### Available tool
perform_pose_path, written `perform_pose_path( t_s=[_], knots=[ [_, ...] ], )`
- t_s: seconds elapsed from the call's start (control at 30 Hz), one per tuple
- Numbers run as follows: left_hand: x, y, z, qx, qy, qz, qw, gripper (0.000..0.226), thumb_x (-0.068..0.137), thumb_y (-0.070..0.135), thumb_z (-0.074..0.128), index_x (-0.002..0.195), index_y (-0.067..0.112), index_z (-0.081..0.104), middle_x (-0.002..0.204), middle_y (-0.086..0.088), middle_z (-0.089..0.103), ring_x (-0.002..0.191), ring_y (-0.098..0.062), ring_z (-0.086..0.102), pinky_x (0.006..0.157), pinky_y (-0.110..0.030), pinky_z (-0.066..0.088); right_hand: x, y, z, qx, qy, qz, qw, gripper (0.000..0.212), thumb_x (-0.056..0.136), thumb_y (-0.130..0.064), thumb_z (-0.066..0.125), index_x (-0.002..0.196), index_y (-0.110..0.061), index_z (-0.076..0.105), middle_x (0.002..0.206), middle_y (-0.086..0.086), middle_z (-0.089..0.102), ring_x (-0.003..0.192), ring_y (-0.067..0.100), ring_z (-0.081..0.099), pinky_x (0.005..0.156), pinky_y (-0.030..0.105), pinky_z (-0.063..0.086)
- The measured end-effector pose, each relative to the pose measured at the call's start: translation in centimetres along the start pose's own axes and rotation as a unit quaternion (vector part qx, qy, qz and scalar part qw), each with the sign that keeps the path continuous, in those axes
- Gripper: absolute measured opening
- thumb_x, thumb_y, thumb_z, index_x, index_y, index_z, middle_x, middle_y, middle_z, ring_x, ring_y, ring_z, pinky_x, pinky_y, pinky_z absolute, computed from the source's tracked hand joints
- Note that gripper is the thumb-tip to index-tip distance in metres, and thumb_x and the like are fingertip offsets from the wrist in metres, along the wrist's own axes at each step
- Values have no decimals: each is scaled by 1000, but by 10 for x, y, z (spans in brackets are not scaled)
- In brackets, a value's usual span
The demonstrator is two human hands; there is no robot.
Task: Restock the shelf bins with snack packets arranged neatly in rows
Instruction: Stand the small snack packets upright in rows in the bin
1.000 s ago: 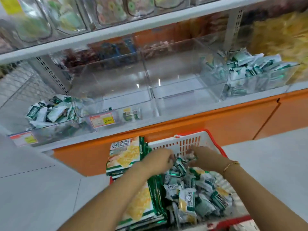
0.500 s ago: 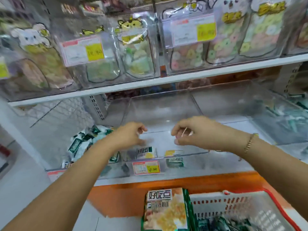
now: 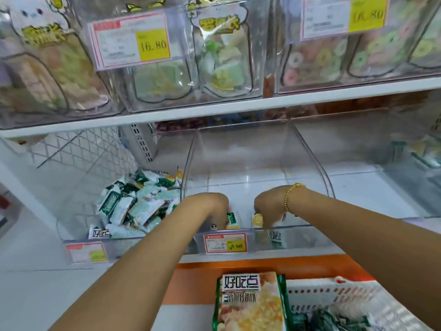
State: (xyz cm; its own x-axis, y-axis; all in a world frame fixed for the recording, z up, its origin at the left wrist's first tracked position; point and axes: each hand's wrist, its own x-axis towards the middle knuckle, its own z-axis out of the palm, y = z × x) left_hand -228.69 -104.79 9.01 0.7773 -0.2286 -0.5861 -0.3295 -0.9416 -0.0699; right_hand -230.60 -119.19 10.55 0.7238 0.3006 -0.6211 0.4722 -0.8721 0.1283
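The left grip (image 3: pixel 210 207) and the right grip (image 3: pixel 269 206) are both down inside the middle bin (image 3: pixel 312 151), fingers curled toward its floor just behind the front wall (image 3: pixel 300 229). Each meets a snack packet: a green-and-white packet (image 3: pixel 231 220) at the left, a yellow-ended packet (image 3: pixel 257 219) at the right. The backs of the hands hide the fingertips, so I cannot tell whether either grip is clamped on its packet or only touching it.

The wrappers look slick and light. A packet stood against the wall may tip flat or slide askew as the fingers lift, which would spoil the row at its start. Both wrists cross the front wall's rim, so a hasty lift could snag the bracelet (image 3: pixel 290 194) or drag a packet over the lip. The left forearm passes close to the heaped left bin (image 3: pixel 133 201), and a nudge there could shift that pile.

Behind the hands the bin floor lies open well back, between clear side walls. The upper shelf (image 3: pixel 214 111) overhangs and limits headroom. The basket (image 3: pixel 334 299) sits below, near the shelf front.
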Motion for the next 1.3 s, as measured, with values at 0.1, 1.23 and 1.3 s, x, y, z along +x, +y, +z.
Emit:
perform_pose_path(
  t_s=[0.1, 1.23, 1.3],
  knots=[
    [-17, -1, -4, -95, 67, 8, 993, 42, 76, 33, 77, 107, 9, 63, 104, -7, 62, 84, -21, 55, 70, -30, 43, -12, 4, 3, 41, 49, 0, 998, 44, 86, -40, 65, 112, -4, 61, 100, 7, 61, 87, 22, 55, 75, 31, 46],
    [-84, 203, 144, -76, 59, 211, 973, 28, 95, 24, 53, 118, 11, 60, 116, -8, 62, 97, -22, 60, 82, -33, 51, -156, 14, 351, 480, 68, 278, 830, 23, 96, -13, 45, 75, -11, 54, 70, -1, 50, 60, 8, 47, 51, 11, 38],
    [-98, 179, 108, -64, 145, 236, 959, 27, 96, 33, 49, 88, 11, 64, 90, -7, 65, 75, -18, 55, 64, -31, 42, -157, 16, 322, 546, 162, 254, 782, 26, 95, -13, 52, 69, -11, 52, 63, 1, 51, 52, 9, 45, 50, 16, 37]
  ],
)
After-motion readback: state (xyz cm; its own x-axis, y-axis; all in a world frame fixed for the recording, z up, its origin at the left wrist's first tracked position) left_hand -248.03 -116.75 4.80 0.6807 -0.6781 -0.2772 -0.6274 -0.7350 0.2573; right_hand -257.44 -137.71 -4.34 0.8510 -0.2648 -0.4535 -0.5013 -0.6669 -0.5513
